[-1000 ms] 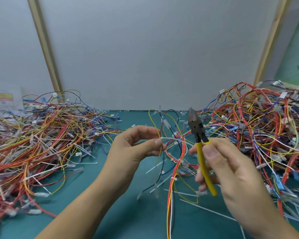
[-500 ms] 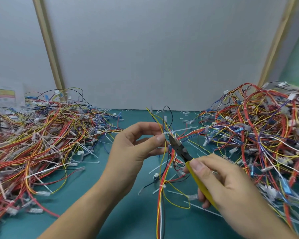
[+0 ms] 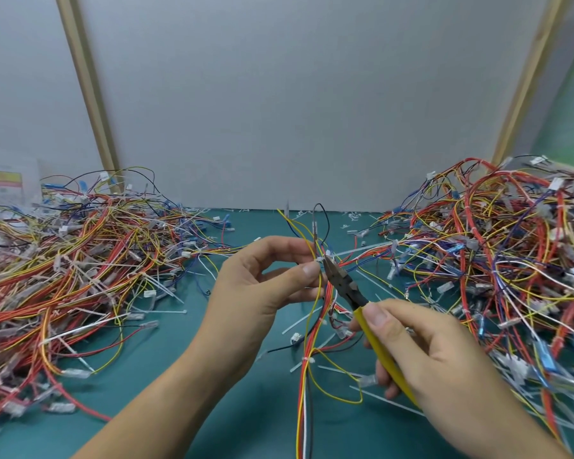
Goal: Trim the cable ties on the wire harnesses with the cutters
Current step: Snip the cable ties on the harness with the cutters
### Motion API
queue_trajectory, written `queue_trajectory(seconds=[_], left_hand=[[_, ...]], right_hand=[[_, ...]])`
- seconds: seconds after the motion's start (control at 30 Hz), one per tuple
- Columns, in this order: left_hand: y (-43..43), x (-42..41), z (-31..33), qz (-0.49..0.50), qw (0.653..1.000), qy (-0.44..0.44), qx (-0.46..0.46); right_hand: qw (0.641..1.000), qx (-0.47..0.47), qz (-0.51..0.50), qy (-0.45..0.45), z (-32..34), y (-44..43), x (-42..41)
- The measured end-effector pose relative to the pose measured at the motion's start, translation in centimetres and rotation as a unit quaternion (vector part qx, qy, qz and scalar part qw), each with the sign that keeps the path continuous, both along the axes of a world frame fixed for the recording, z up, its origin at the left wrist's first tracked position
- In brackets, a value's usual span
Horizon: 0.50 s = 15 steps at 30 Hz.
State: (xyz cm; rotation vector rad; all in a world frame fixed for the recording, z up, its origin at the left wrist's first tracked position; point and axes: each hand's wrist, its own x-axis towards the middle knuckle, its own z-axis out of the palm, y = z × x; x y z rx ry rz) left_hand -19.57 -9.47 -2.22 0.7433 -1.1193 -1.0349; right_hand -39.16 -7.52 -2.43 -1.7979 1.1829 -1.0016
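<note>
While your left hand [image 3: 259, 286] pinches the wire harness [image 3: 307, 342] between thumb and forefinger, the other fingers curl behind the wires. The pinch sits just under the white cable tie [image 3: 319, 260]. From there the bundle hangs down over the green mat [image 3: 166, 376] and runs off the bottom edge. Loose yellow, blue and black ends stick up above the pinch.

Your right hand [image 3: 421, 352] grips the yellow handles of the cutters [image 3: 345, 286], thumb on top, fingers curled underneath. The cutter head points up and left, with its tip right at the tie and just beside your left thumb tip. Can't tell whether the blades are biting the tie or only touching it: too small. A pale tie tail runs off to the right from that spot.

On either side is a heap of harnesses: left pile [image 3: 80, 260] and right pile [image 3: 497, 246], mostly red, yellow, orange and blue wire with white connectors and ties poking out. Pale tie offcuts [image 3: 299, 321] lie scattered on the mat between them. A grey panel [image 3: 279, 111] stands behind.
</note>
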Motion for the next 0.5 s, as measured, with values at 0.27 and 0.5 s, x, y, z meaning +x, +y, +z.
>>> queue_trajectory(seconds=[0.27, 0.5], left_hand=[[-0.12, 0.08, -0.16, 0.007, 1.000, -0.010, -0.003], [-0.12, 0.05, -0.19, 0.008, 1.000, -0.016, -0.001]], right_hand=[[1.000, -0.014, -0.003, 0.012, -0.11, 0.06, 0.09], [1.000, -0.015, -0.005, 0.008, -0.07, 0.08, 0.18]])
